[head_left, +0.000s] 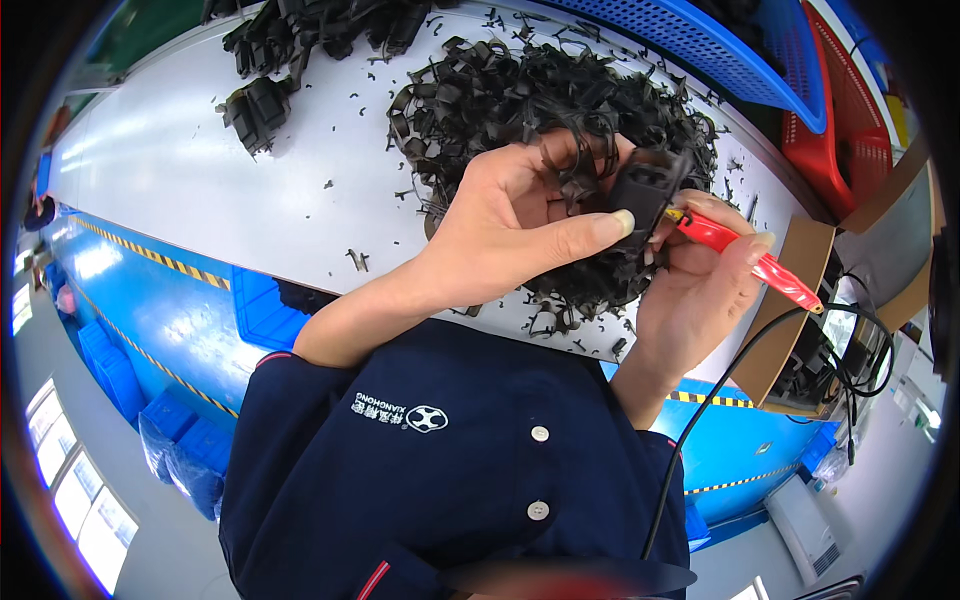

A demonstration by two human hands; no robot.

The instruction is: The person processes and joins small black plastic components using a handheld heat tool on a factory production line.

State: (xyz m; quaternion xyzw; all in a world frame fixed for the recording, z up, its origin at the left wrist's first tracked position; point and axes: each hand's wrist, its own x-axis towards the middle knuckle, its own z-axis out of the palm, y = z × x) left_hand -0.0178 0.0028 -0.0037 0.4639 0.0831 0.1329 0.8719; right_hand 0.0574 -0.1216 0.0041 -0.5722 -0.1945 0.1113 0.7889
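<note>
Black molded part (645,195) is held up over the near side of the scrap heap (450,100), heap being the reference here. Part is gripped by the left hand (505,225): thumb pressed flat on its face, fingers curled behind, thin black strips (578,180) caught among them. Red-handled tool (735,245) is held by the right hand (700,290), fingers closed around the handle, tip brought to the part's right edge. Tip contact can't be confirmed; it's partly hidden.

Progress: this part is judged mid-work, edge apparently being trimmed. Judging by the heap's size, plenty of scrap is already produced. Loose bits are scattered on the table (160,150) left of the heap. Further black parts (258,112) are laid out left of the heap, likely pending. More black pieces are seen in the carton (790,310) right of the heap; whether finished can't be told.
</note>
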